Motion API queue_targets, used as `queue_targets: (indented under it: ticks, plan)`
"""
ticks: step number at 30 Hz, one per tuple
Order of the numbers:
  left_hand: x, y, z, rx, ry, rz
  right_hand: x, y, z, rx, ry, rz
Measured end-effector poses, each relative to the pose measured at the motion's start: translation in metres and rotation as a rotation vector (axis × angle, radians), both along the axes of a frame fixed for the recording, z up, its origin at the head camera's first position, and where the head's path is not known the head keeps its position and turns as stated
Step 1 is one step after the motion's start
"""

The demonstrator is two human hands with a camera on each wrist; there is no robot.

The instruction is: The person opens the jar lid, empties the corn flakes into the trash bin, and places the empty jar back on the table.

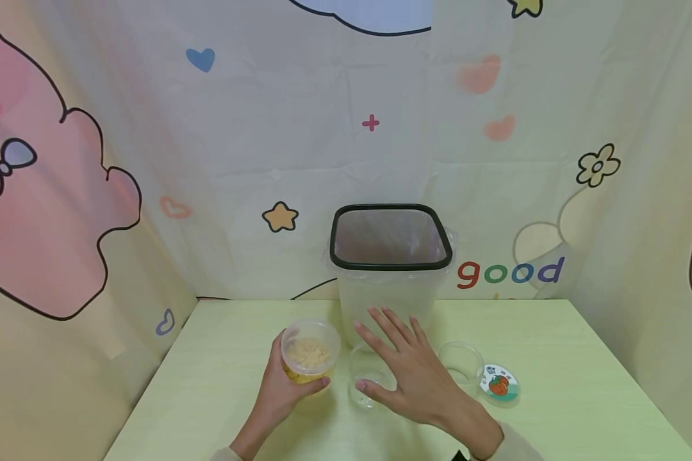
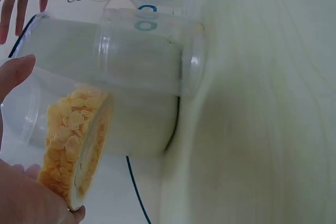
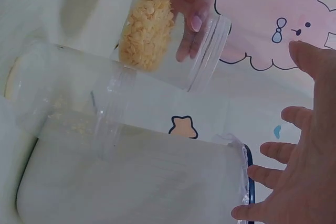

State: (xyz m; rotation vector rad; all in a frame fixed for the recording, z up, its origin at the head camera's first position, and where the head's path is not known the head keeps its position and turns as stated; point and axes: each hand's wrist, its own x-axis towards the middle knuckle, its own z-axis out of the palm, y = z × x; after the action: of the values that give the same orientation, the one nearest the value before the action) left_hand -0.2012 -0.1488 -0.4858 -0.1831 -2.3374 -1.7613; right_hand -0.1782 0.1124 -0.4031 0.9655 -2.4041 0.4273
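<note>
My left hand grips a clear plastic jar partly filled with yellow flakes. In the left wrist view the flakes lie heaped in the bottom part of the tilted-looking jar. My right hand is spread, fingers apart, holding nothing. Below and beside it stands a clear jar, partly hidden by that hand. A few crumbs show in this jar in the right wrist view. Another clear jar stands further right, beside a round lid with an orange fruit picture.
A whitish bin with a black rim and a plastic bag liner stands at the back of the pale green table. Behind it hangs a printed cloth with hearts, stars and letters.
</note>
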Motion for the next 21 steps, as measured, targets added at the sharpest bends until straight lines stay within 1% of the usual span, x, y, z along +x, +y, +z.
queue_targets:
  ticks: [5,10,16,21]
  plan:
    - [0.004,0.007,0.011,-0.004,0.037,-0.002,-0.001,-0.003,0.006,-0.002,-0.003,0.012]
    - [0.01,0.013,0.019,-0.007,0.064,-0.013,-0.001,-0.005,0.01,0.005,-0.012,0.016]
    - [0.014,0.021,0.029,-0.054,0.11,0.001,-0.002,-0.007,0.013,0.006,0.002,0.02]
    - [0.016,0.029,0.035,-0.083,0.16,0.003,-0.002,-0.011,0.018,-0.006,0.008,0.032]
